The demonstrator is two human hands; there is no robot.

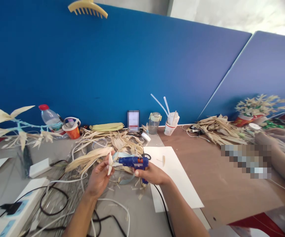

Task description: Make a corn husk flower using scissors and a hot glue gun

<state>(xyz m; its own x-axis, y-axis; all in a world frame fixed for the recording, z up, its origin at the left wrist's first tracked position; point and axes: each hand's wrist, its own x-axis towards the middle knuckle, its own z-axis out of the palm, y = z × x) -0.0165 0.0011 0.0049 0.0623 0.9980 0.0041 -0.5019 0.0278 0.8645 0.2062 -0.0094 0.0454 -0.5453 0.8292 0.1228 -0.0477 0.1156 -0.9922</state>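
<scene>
My right hand (152, 173) grips a blue hot glue gun (133, 161), its nozzle pointing left. My left hand (99, 177) pinches a small pale husk petal piece (110, 163) upright, right at the gun's tip. Both hands hover over the grey table, just in front of a heap of dried corn husk strips (107, 144). The gun's black cord (162, 204) trails back along my right forearm.
A white sheet (177, 177) lies right of my hands. Behind stand a water bottle (50, 119), an orange cup (72, 130), a jar (154, 122) and a cup of glue sticks (170, 125). A power strip (14, 210) and cables sit left. Another person's arm (280, 158) rests at right.
</scene>
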